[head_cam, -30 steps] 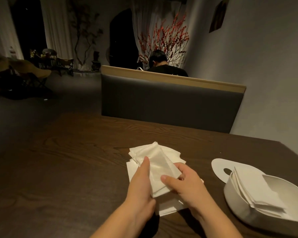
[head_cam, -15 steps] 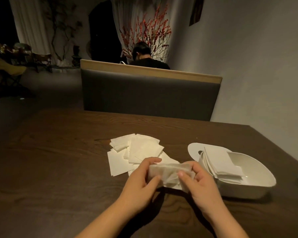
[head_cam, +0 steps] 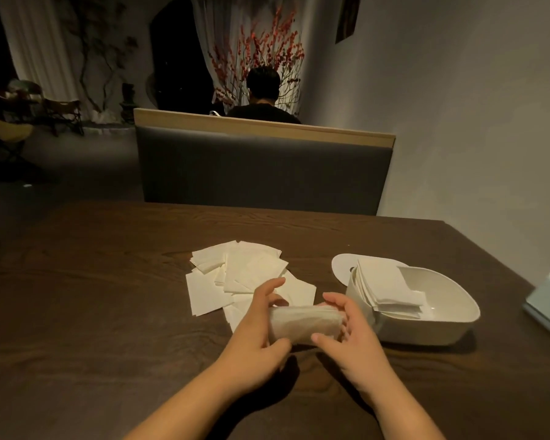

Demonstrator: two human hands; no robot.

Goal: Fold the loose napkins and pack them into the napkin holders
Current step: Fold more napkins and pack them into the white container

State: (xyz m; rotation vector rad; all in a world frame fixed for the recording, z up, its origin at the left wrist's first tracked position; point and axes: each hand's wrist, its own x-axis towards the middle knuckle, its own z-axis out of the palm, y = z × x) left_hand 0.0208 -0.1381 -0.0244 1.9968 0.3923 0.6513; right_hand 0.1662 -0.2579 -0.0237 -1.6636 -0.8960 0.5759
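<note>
- Folded white paper napkin bundle (head_cam: 304, 325): held above the dark brown wooden table (head_cam: 92, 296), between both hands, long axis running left to right.
- Left hand (head_cam: 261, 331): grips the bundle's left end, thumb beneath the near edge, fingers curled over the far side.
- Right hand (head_cam: 346, 335): grips the right end, thumb on the near lower corner, fingers wrapped around the far edge.
- Loose white paper napkins (head_cam: 242, 277): spread in an overlapping pile flat on the table, just behind the hands.
- White rounded plastic napkin holder (head_cam: 426, 325): stands just right of the right hand; a stack of folded white napkins (head_cam: 388, 287) leans against its left inner wall.
- Flat white lid (head_cam: 342, 265): lies on the table, touching the holder's far left side.
</note>
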